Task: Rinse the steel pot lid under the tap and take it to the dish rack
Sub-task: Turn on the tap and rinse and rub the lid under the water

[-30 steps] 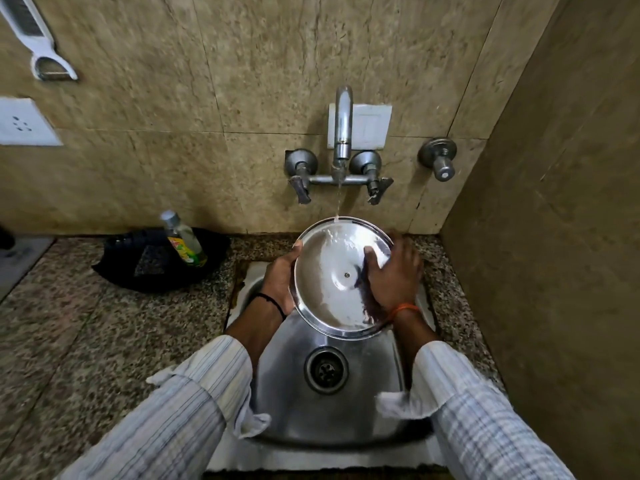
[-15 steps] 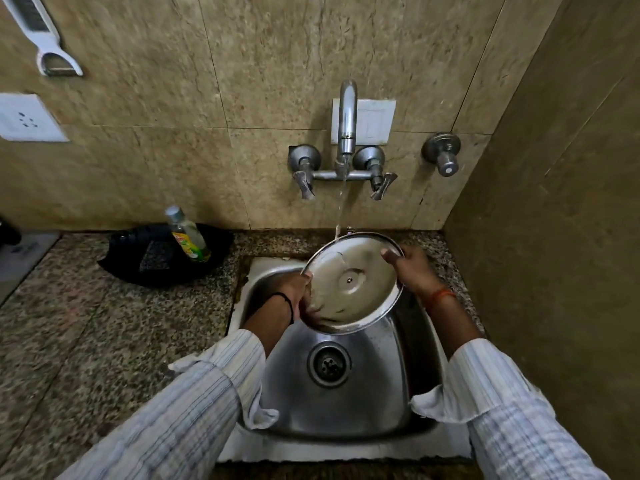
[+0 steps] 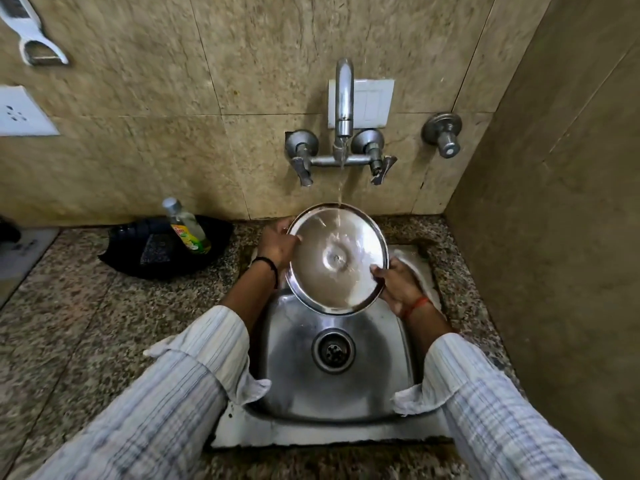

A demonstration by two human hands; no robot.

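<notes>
The round steel pot lid (image 3: pixel 337 259) is held tilted over the steel sink (image 3: pixel 374 386), its inner face toward me. Water runs from the wall tap (image 3: pixel 344 98) onto the lid's upper half and spreads over it. My left hand (image 3: pixel 277 244) grips the lid's upper left rim, a black band on its wrist. My right hand (image 3: pixel 398 282) holds the lower right rim, an orange thread on its wrist. The dish rack is not in view.
A dish soap bottle (image 3: pixel 187 226) stands in a black tray (image 3: pixel 138 251) on the granite counter (image 3: pixel 86 323), left of the sink. A tiled wall (image 3: pixel 554 237) closes the right side. A second valve (image 3: pixel 443 133) sticks out right of the tap. A peeler (image 3: pixel 31 32) hangs at the upper left.
The lid has been turned and raised under the stream. My left hand went from its lower left edge to the upper left rim, my right hand from the upper right to the lower right.
</notes>
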